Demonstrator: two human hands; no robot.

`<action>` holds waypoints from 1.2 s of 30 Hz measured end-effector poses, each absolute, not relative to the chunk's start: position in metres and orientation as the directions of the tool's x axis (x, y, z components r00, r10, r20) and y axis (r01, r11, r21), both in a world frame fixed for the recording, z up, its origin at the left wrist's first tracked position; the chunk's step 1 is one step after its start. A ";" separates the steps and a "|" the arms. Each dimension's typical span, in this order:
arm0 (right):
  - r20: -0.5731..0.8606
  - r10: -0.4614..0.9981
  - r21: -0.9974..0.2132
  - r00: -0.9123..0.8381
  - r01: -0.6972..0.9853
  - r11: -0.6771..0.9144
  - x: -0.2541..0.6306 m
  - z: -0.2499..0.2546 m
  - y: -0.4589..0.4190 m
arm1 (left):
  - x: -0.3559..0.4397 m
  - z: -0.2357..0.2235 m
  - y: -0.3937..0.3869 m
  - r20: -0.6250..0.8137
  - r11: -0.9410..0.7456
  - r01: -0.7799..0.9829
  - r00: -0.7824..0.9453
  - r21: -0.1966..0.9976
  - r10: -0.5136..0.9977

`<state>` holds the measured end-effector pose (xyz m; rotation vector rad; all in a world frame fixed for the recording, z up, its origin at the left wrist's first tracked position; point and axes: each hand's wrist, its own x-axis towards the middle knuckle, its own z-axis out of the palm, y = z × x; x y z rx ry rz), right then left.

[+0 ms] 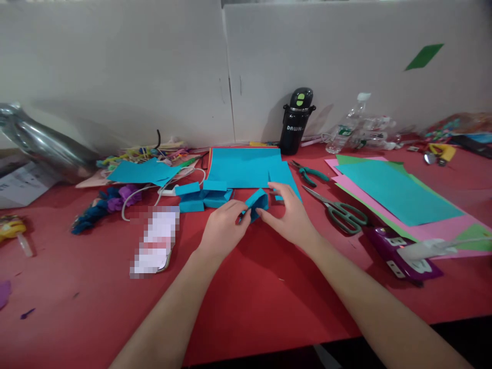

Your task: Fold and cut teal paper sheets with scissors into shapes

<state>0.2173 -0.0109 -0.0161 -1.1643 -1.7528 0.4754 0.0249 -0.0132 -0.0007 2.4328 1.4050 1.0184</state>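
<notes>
Red tabletop (pixel 234 312), blue paper (pixel 260 199) between fingers (pixel 235 207)

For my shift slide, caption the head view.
Left hand grips a folded blue paper piece over the red table, right hand alongside.

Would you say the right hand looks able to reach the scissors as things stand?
Probably yes: the scissors lie to the right of the right hand, with nothing seen between them or on top.
</notes>
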 end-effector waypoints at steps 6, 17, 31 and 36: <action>0.390 0.921 -0.810 -0.007 0.473 0.347 0.203 -0.014 -0.021 | 0.034 0.000 -0.018 0.587 -0.562 0.712 0.259 0.420 0.767; 0.448 0.891 -0.537 -0.079 0.773 0.339 0.204 -0.005 -0.026 | 0.043 0.000 -0.021 0.593 -0.552 0.666 0.200 0.501 0.780; 0.379 0.893 -0.410 -0.243 0.821 0.397 0.206 -0.003 -0.022 | 0.036 -0.001 -0.012 0.435 -0.388 0.744 0.146 0.544 0.889; 0.361 0.922 -0.540 -0.139 0.775 0.328 0.210 -0.009 -0.017 | 0.034 -0.003 -0.012 0.431 -0.392 0.775 0.172 0.495 0.886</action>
